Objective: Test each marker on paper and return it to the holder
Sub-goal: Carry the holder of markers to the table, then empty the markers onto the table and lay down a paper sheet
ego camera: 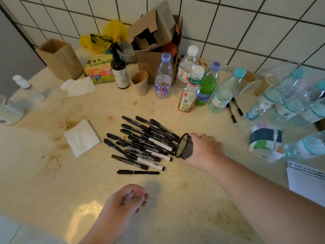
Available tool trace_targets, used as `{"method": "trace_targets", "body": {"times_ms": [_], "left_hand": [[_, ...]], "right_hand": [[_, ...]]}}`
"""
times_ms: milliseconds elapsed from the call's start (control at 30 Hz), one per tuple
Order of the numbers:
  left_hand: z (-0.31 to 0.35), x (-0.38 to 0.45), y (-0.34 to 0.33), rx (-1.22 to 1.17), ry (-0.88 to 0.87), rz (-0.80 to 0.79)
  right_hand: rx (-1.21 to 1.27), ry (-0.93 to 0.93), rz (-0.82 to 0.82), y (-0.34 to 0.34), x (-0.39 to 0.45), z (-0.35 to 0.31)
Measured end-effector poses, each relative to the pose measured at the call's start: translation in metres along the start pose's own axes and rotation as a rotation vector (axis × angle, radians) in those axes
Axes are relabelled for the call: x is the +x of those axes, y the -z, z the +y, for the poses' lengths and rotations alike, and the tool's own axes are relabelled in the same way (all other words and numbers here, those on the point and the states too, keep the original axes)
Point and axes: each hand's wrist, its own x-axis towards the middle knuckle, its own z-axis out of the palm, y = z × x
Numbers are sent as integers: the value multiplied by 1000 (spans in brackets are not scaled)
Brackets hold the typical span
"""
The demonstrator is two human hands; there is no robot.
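The right hand (205, 148) has its fingers curled round a black mesh holder (184, 147), gripping it tipped on its side with the open mouth facing left. Just beyond that mouth, a heap of black markers (142, 145) lies spilled on the cream surface (52, 182), the nearest ones touching or just at the rim; one marker lies alone at the near edge of the heap. The left hand (126, 201) hovers nearer the camera than the heap, its fingers loosely curled and holding nothing. Left of the heap lies a folded white tissue (81, 138). Right of the gripping hand, at the frame's edge, sits white paper (306, 182) with black scribbled lines. Farther away stand plastic bottles (190, 88) before a tiled wall (246, 23).
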Motion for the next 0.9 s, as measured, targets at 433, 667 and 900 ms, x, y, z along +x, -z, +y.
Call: {"method": "trace_targets", "body": {"times_ms": [433, 667, 900], "left_hand": [[-9, 21, -3, 168, 148, -3], [-11, 30, -8, 217, 172, 14], [-9, 40, -24, 264, 145, 3]], "right_hand": [[854, -4, 132, -41, -12, 38], [1106, -30, 138, -73, -11, 58], [1145, -117, 188, -98, -27, 84]]}}
